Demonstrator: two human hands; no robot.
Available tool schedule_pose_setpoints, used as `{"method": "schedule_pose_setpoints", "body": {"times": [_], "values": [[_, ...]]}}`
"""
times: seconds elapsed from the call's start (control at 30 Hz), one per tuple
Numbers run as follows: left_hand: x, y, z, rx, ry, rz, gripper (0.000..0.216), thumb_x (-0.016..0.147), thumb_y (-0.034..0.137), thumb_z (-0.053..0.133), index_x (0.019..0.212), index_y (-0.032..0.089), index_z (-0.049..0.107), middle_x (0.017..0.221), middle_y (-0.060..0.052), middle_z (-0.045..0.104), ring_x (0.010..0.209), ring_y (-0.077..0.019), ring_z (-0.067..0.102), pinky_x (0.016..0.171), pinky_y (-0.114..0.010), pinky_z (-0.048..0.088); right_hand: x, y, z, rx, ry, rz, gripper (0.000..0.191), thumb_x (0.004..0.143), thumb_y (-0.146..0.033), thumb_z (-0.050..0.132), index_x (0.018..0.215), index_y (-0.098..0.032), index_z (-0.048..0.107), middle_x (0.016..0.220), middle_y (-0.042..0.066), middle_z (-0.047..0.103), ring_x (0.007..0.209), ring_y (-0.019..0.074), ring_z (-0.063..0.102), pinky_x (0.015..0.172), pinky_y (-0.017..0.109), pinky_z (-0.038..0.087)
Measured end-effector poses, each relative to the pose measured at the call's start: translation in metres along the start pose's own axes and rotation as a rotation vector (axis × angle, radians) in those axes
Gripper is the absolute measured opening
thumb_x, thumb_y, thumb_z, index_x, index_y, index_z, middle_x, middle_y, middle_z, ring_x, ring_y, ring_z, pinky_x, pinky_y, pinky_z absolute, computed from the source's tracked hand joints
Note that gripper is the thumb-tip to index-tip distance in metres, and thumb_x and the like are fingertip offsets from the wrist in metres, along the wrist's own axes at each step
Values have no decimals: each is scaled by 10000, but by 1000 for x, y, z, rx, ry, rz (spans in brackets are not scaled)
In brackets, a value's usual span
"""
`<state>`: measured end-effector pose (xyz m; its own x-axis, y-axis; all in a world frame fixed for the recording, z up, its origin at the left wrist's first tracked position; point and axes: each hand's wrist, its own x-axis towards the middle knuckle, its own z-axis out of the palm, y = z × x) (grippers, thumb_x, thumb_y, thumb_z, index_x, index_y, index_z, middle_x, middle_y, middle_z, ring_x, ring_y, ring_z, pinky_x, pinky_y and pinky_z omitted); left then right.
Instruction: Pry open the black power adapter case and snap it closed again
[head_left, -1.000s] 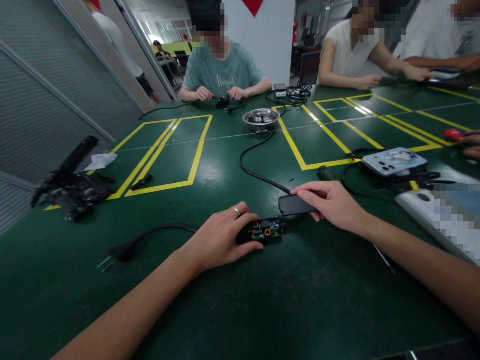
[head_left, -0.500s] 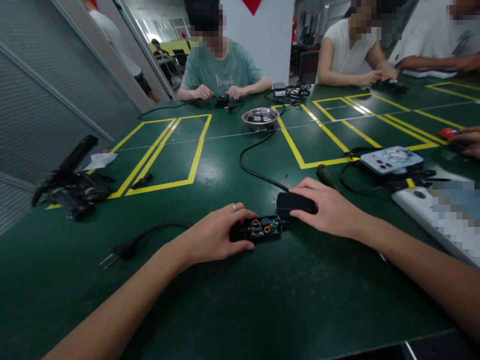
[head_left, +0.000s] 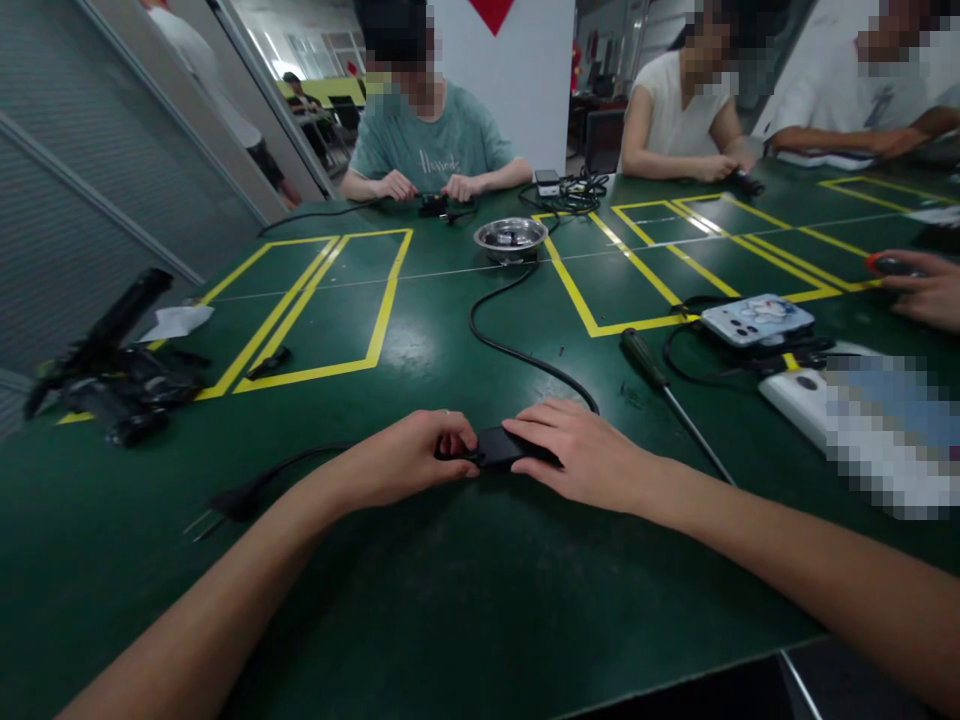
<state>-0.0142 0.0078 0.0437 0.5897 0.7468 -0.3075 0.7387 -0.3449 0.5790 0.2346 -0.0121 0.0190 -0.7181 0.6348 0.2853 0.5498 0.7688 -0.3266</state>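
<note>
A black plastic cover (head_left: 495, 447) lies over the small electronics case in front of me, hiding the circuit board inside. My right hand (head_left: 574, 450) is closed around the cover's right part, fingers along the far side and thumb on the near side. At the left end, my left hand (head_left: 424, 455) grips the black case, its fingertips meeting near the cord's entry. A black power cord (head_left: 307, 455) runs left from there to a two-pin plug (head_left: 238, 502) on the table. Another black cable (head_left: 517, 350) curves away from behind my right hand.
A screwdriver (head_left: 645, 362) lies right of my hands. Beyond it are a phone (head_left: 759, 318) and a white device (head_left: 806, 405). A metal bowl (head_left: 511, 238) stands farther back. Black parts (head_left: 124, 370) are piled left. A co-worker's hand (head_left: 930, 290) is at right; other people sit opposite.
My right hand has brought the cover left and down onto the case, so the circuit board is hidden. My left hand has shifted slightly left. The screwdriver shows more fully.
</note>
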Motion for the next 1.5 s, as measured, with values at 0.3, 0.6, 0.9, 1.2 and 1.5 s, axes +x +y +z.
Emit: {"method": "schedule_pose_setpoints", "body": {"times": [0.3, 0.6, 0.9, 1.2, 1.5], "values": [[-4, -2, 1, 31, 38, 12, 449, 805, 486, 645, 1155, 218, 560, 987, -42, 637, 855, -199, 615, 732, -311, 500, -4, 5, -8, 29, 27, 31, 519, 918, -480, 498, 1296, -129, 557, 1242, 109, 614, 1117, 248, 544, 966, 421, 450], [2, 38, 42, 530, 487, 371, 783, 890, 573, 499, 1481, 138, 225, 1532, -171, 305, 1424, -326, 269, 1151, -513, 279, -23, 91, -59, -422, 181, 658, 455, 924, -495, 425, 1011, -127, 677, 980, 153, 654, 874, 288, 630, 729, 404, 474], [7, 47, 61, 754, 547, 383, 647, 949, 406, 476, 1477, 92, 273, 1567, -161, 237, 1455, -326, 188, 1173, -509, 248, -31, 109, -46, -480, -39, 813, 456, 905, -483, 419, 1098, -107, 592, 1036, 187, 657, 921, 337, 649, 729, 424, 494], [11, 37, 59, 682, 300, 452, 532, 965, 150, 388, 1485, 147, 273, 1558, -102, 290, 1426, -252, 298, 1159, -455, 329, -32, 110, -42, -455, -47, 827, 508, 901, -443, 425, 1251, -86, 512, 1121, 234, 627, 961, 370, 640, 754, 456, 491], [11, 30, 54, 601, 469, 548, 355, 947, 166, 470, 1298, 143, 515, 1341, -138, 523, 1233, -255, 507, 1006, -445, 488, -28, 109, -50, -219, 55, 761, 325, 807, -404, 557, 1005, -162, 644, 871, 114, 684, 779, 268, 639, 661, 355, 461]]}}
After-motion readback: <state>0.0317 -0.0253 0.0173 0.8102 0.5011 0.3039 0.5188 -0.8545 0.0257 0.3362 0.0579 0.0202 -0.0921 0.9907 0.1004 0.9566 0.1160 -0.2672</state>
